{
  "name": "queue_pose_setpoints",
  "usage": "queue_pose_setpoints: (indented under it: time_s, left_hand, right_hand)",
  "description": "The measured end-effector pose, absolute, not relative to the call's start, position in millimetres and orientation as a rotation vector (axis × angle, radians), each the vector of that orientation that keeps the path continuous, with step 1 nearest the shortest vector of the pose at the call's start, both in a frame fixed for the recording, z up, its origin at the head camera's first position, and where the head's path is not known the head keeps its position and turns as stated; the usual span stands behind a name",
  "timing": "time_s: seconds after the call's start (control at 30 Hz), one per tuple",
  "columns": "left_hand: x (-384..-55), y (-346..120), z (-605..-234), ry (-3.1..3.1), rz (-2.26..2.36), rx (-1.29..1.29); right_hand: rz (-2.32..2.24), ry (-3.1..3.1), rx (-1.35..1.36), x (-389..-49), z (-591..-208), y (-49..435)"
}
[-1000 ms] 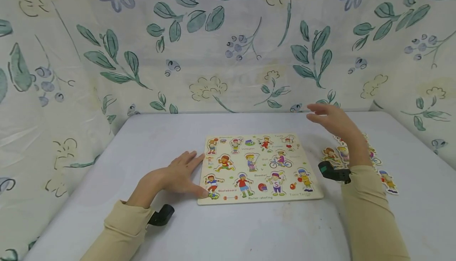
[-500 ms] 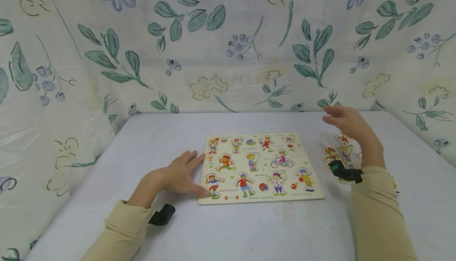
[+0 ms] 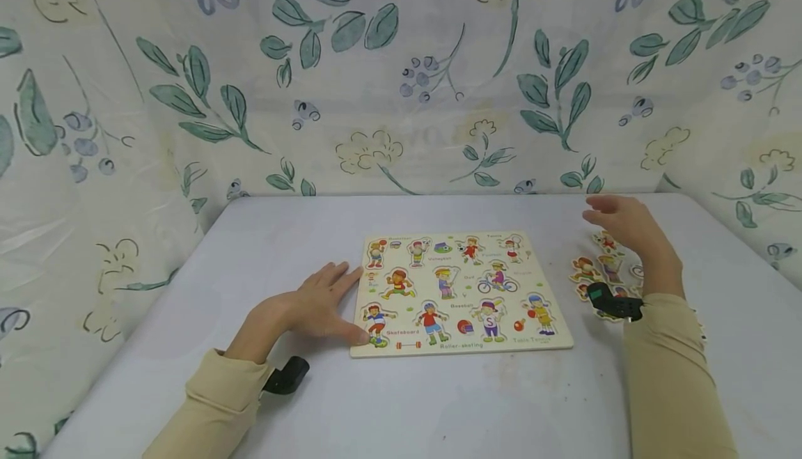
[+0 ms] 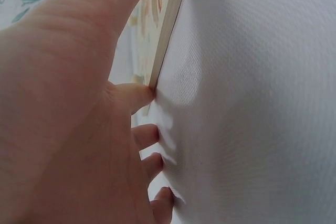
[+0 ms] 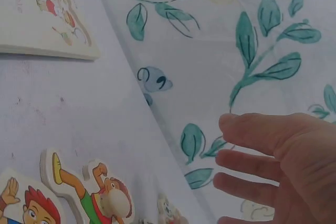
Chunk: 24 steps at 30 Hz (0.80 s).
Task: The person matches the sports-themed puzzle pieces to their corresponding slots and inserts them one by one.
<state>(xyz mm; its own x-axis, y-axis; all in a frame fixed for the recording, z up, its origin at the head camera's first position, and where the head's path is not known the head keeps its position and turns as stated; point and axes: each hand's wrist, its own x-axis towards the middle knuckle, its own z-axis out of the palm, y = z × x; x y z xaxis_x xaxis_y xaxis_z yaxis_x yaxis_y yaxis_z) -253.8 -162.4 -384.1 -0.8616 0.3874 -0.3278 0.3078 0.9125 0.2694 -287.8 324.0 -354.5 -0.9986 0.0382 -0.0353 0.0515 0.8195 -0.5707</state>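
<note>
A flat wooden puzzle board (image 3: 464,352) with sports figures in outlined spots lies on the table. My left hand (image 3: 313,311) lies at its left side, fingers spread, with the thumb at the near left corner. In the left wrist view, a fingertip (image 4: 143,96) touches the board's edge (image 4: 169,30). My right hand (image 3: 631,226) hovers above a pile of loose puzzle pieces (image 3: 585,269) right of the board. Its fingers are loosely extended and hold nothing in the right wrist view. A running-figure piece (image 5: 107,200) and a red-haired figure piece (image 5: 34,208) show below; my right forearm hides part of the pile.
The white tabletop (image 3: 464,410) extends around the board. A floral cloth (image 3: 432,159) hangs behind and at the sides, meeting the table's far edge. Black wrist cameras (image 3: 288,375) sit on both forearms.
My right hand has moved rightward, away from the board's far right corner, and a little lower over the loose pieces. My left hand stays at the board.
</note>
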Motion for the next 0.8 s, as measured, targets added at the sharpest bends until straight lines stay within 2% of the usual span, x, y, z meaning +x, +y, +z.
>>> queue_pose_setpoints:
  time_s: [0.6, 0.8]
  left_hand:
    - [-254.1, -163.5, -382.7, 2.683, 0.294, 0.517]
    - [-253.4, -164.0, -382.0, 2.677, 0.285, 0.508]
  right_hand:
    - [-0.937, 2.892, 0.384, -281.8, -381.1, 341.7]
    - [-0.965, 2.909, 0.381, -275.5, -387.2, 349.7]
